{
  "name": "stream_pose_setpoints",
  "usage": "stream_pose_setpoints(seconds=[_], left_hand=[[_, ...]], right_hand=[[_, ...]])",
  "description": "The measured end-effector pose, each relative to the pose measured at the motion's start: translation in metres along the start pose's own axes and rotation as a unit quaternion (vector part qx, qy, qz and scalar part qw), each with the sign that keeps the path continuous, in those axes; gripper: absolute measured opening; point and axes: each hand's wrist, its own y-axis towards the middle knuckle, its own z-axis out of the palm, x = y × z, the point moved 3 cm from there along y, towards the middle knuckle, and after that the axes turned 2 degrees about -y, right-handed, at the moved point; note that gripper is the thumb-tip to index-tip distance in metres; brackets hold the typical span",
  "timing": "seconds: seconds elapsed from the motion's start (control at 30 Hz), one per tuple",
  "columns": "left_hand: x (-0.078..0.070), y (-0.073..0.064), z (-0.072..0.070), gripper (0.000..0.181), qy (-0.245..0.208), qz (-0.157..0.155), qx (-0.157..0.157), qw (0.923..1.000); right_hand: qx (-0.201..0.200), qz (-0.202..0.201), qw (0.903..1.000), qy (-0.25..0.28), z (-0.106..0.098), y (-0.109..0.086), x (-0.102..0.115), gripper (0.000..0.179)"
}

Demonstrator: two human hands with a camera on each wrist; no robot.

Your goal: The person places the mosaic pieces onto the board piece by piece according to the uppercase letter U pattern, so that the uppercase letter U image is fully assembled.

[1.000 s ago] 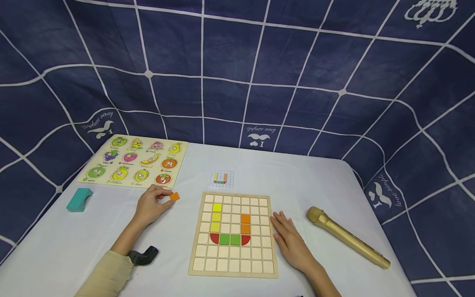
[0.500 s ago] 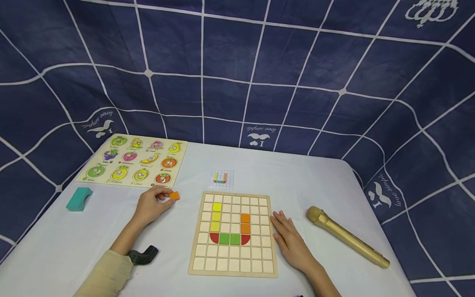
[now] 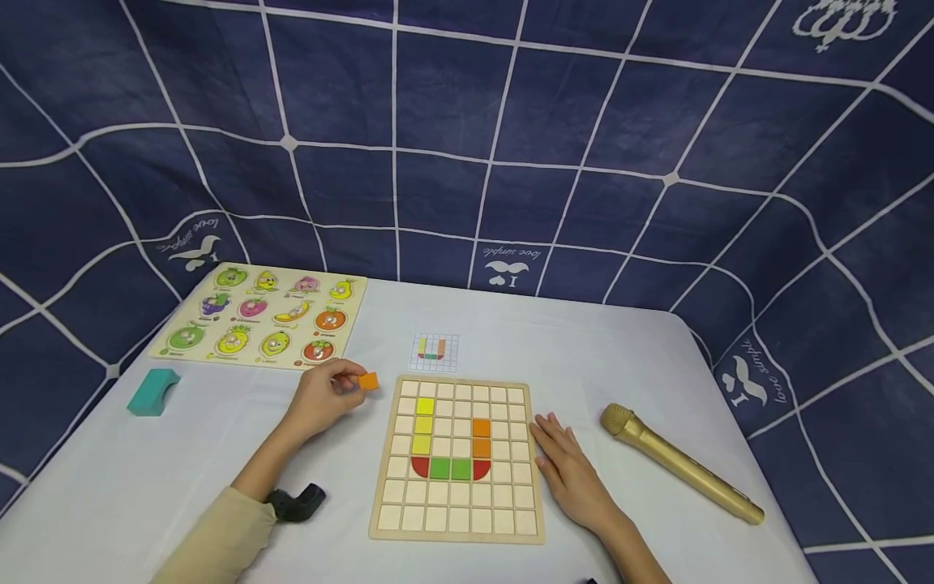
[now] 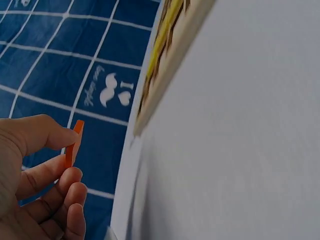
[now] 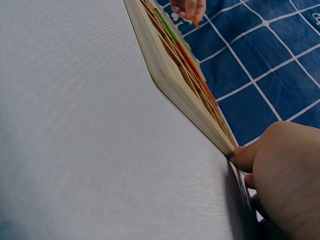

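Between thumb and fingertips my left hand (image 3: 324,397) pinches a small orange square tile (image 3: 369,381), left of the wooden grid board (image 3: 460,535). The left wrist view shows the tile (image 4: 74,145) edge-on in the pinch. On the board, yellow tiles (image 3: 424,425), red quarter-round tiles (image 3: 421,467), green tiles (image 3: 440,469) and two orange tiles (image 3: 481,437) form a U shape. My right hand (image 3: 572,474) lies with straight fingers against the board's right edge. A small pattern card (image 3: 434,353) with a printed U lies behind the board.
A fruit knob puzzle (image 3: 255,320) lies at the back left, with a teal arch block (image 3: 153,392) in front of it. On the right lies a gold microphone (image 3: 682,462). A dark blue checked cloth (image 3: 452,97) hangs behind the white table.
The left hand has moved right toward the board, carrying the orange tile. My right hand and the tiles on the board stay in place.
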Motion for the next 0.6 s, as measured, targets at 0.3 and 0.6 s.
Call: stream_pose_setpoints(seconds=[0.3, 0.6], left_hand=[[-0.051, 0.011, 0.044, 0.022, -0.038, 0.035, 0.065, 0.9965], [-0.081, 0.022, 0.096, 0.019, -0.037, 0.054, 0.147, 0.9870]], right_hand=[[0.002, 0.000, 1.0000, -0.003, 0.000, 0.001, 0.000, 0.046], [0.001, -0.002, 1.0000, -0.004, 0.000, 0.001, 0.001, 0.046]])
